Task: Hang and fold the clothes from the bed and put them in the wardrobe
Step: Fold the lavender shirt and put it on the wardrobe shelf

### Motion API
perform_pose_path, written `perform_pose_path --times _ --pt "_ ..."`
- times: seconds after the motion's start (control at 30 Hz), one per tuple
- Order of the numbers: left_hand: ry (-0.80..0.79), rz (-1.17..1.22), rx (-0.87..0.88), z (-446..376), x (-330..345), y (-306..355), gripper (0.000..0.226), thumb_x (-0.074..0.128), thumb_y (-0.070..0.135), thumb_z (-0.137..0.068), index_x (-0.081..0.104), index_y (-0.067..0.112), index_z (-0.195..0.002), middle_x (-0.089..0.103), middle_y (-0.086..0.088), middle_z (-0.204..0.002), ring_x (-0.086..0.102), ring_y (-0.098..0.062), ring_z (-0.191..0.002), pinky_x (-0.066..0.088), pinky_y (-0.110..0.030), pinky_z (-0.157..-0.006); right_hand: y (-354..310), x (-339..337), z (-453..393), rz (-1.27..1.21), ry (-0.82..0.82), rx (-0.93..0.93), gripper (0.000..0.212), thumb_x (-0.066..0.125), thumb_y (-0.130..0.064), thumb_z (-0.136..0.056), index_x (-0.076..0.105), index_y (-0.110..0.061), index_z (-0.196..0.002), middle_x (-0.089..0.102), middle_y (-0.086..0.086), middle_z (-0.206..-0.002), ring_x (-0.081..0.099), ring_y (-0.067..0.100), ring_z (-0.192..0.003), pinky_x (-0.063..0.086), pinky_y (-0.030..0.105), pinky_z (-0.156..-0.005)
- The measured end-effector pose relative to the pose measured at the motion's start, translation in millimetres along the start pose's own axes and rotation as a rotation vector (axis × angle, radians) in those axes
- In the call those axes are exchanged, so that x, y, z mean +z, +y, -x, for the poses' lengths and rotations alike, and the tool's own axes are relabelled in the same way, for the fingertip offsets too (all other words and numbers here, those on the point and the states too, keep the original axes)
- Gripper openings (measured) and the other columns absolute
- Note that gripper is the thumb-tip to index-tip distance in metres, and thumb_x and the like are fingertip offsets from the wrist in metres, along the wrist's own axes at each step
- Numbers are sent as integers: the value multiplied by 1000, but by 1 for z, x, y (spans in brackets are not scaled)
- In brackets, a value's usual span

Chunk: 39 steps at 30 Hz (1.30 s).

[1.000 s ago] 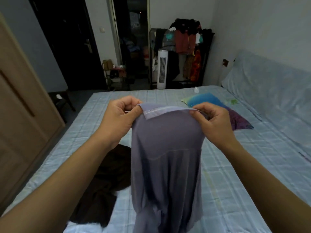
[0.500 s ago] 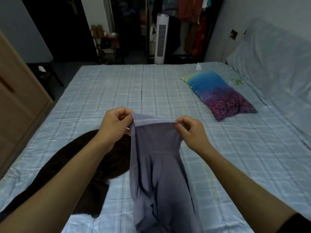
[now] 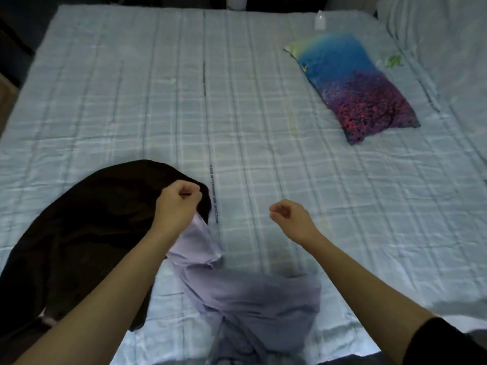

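Observation:
A lilac-grey garment (image 3: 247, 299) lies crumpled on the near part of the bed (image 3: 237, 114), one end rising to my left hand (image 3: 177, 204). That hand is closed on its upper edge, just above a dark brown garment (image 3: 87, 233) spread on the bed's left side. My right hand (image 3: 287, 216) hovers over the sheet to the right, fingers curled loosely and holding nothing. The wardrobe is out of view.
A blue-and-purple patterned pillow (image 3: 353, 88) lies at the right. A small white bottle (image 3: 319, 21) stands near the bed's far edge. A large pale pillow (image 3: 445, 35) fills the top right corner. The bed's left edge borders dark floor.
The view has tilted down to the bed. My right hand has let go of the lilac garment, which has dropped onto the sheet; my left hand still grips its edge.

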State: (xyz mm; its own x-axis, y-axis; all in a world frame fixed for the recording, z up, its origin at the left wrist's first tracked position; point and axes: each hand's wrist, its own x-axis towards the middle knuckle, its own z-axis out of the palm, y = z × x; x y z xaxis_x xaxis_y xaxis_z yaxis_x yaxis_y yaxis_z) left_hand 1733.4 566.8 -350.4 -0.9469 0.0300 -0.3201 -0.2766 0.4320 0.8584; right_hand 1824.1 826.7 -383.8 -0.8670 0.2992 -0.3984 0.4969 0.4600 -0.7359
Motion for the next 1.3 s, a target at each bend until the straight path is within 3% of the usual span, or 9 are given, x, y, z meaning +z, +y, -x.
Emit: perform_pose_path --times 0.13,0.27,0.33,0.43,0.57,0.8,1.0,1.13,1.3 --pt "-138 -102 -25 2 48 -19 7 65 14 -90 71 16 -87 71 3 -86 65 -15 -82 51 -31 -78 61 -16 -4 47 30 141 11 71 -18 -86 72 -14 -96 72 1 -90 65 14 -83 44 19 -74" --pt "-307 -166 -106 22 105 -49 10 66 15 -89 68 18 -79 68 3 -76 60 -16 -72 48 -29 -70 126 -21 7 128 -82 221 15 71 -19 -86 70 -15 -100 70 0 -90 62 12 -79 49 22 -75" --pt "-419 -194 -148 35 132 -66 16 68 15 -87 66 24 -73 67 7 -72 62 -15 -71 47 -26 -66 161 -19 15 212 -155 238 22 72 -16 -85 68 -14 -106 66 4 -98 60 16 -86 49 30 -87" --pt "-584 -344 -116 51 174 -90 6 68 18 -87 68 22 -82 72 4 -83 68 -15 -81 52 -27 -75 208 -15 27 296 -236 267 39 70 -13 -84 62 -16 -122 57 10 -116 58 25 -107 42 28 -95" --pt "-693 -542 -40 62 233 -116 9 63 24 -88 66 17 -89 71 -2 -91 66 -24 -88 51 -36 -80 253 -3 36 295 -233 331 60 70 -30 -80 53 -12 -135 56 13 -129 52 30 -122 38 33 -103" --pt "-817 -728 200 72 312 -160 43 60 37 -90 49 16 -125 54 -8 -120 55 -28 -107 46 -41 -90 300 34 38 135 115 505 43 75 -30 -73 62 -13 -109 63 9 -102 61 29 -96 50 39 -83" --pt "-907 -823 394 74 360 -169 57 69 42 -81 48 20 -129 50 -3 -127 51 -27 -111 47 -42 -91 320 44 34 84 247 438 13 78 -20 -71 66 -14 -75 62 4 -80 56 20 -78 34 26 -67" --pt "-896 -722 360 79 369 -167 43 68 40 -74 58 21 -112 62 -3 -111 59 -26 -100 48 -44 -87 316 34 38 -109 237 451 15 74 -20 -76 61 -14 -72 63 2 -74 59 15 -70 45 27 -64" --pt "-772 -376 212 84 363 -135 9 64 24 -90 56 20 -89 63 2 -83 62 -15 -77 52 -41 -72 282 7 35 -454 266 426 12 68 -9 -82 58 -6 -76 65 4 -68 61 12 -63 47 29 -62"
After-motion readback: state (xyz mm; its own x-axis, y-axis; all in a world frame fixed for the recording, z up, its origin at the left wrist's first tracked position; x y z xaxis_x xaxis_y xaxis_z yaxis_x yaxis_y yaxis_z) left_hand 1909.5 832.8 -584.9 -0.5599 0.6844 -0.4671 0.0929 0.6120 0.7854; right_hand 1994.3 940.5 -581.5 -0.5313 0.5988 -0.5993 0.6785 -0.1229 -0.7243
